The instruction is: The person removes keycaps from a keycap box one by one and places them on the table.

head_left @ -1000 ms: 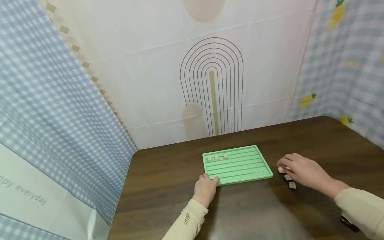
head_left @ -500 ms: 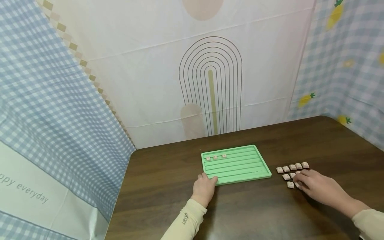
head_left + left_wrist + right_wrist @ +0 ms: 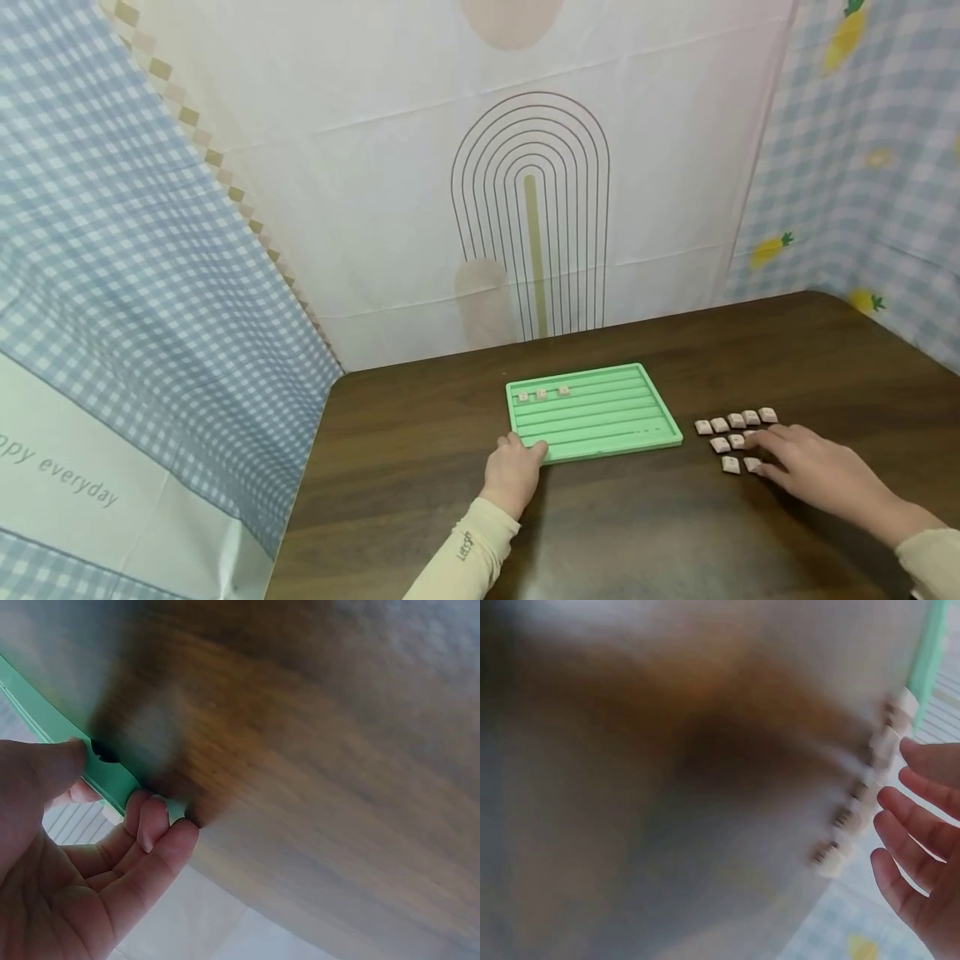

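My left hand (image 3: 512, 473) grips the near left corner of a green ridged tray (image 3: 600, 417), thumb on one face and fingers curled at its edge in the left wrist view. Three pale keycaps (image 3: 542, 394) sit on the tray's top row, toward its left end. To the right of the tray, more pale keycaps (image 3: 719, 426) lie on the table in rough rows. Over the right part of these rows is my right hand (image 3: 813, 465), fingertips at the keycaps and partly covering some. Its fingers are spread and loosely bent in the right wrist view, with no keycap visible between them.
A dark brown wooden table (image 3: 405, 475) carries everything. Behind it hangs a white patterned cloth (image 3: 390, 208); blue checked cloth (image 3: 172, 250) hangs at the left, and more checked cloth with pineapples at the right.
My right hand has drawn back to the right from the left end of the keycaps, uncovering several of them. The left hand keeps its place on the tray corner.
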{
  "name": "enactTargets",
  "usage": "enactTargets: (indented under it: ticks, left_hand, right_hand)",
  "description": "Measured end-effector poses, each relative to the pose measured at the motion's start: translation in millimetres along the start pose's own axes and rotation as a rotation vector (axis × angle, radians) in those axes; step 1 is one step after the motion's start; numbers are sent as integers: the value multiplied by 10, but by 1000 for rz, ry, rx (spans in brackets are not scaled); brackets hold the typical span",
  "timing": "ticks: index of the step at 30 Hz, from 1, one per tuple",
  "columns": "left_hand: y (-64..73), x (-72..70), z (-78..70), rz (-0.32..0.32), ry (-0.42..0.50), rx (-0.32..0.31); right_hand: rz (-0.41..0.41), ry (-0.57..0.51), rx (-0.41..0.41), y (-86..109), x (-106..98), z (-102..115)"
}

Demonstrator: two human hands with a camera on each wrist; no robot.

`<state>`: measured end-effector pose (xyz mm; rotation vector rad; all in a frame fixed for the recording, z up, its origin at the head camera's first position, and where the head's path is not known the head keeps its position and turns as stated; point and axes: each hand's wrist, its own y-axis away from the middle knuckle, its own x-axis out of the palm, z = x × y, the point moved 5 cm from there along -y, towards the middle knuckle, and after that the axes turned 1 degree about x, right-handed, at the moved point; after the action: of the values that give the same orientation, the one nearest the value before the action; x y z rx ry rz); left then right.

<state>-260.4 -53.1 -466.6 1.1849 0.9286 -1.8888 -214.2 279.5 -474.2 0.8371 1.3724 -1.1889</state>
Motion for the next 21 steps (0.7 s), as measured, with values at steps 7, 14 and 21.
enactTargets:
  ticks: [7,14,21]
  left_hand:
    - [8,15,25,-12,-21,-2]
    - [11,-37,17,-4,-3,11]
    - [7,-41,-25,-16,-23,26]
  right_hand:
    - [-11,-51,7,-317,-265,83]
    - [-1,-166,-22,-971,-354,412]
    - [66,-245,-22,-1518,49,784]
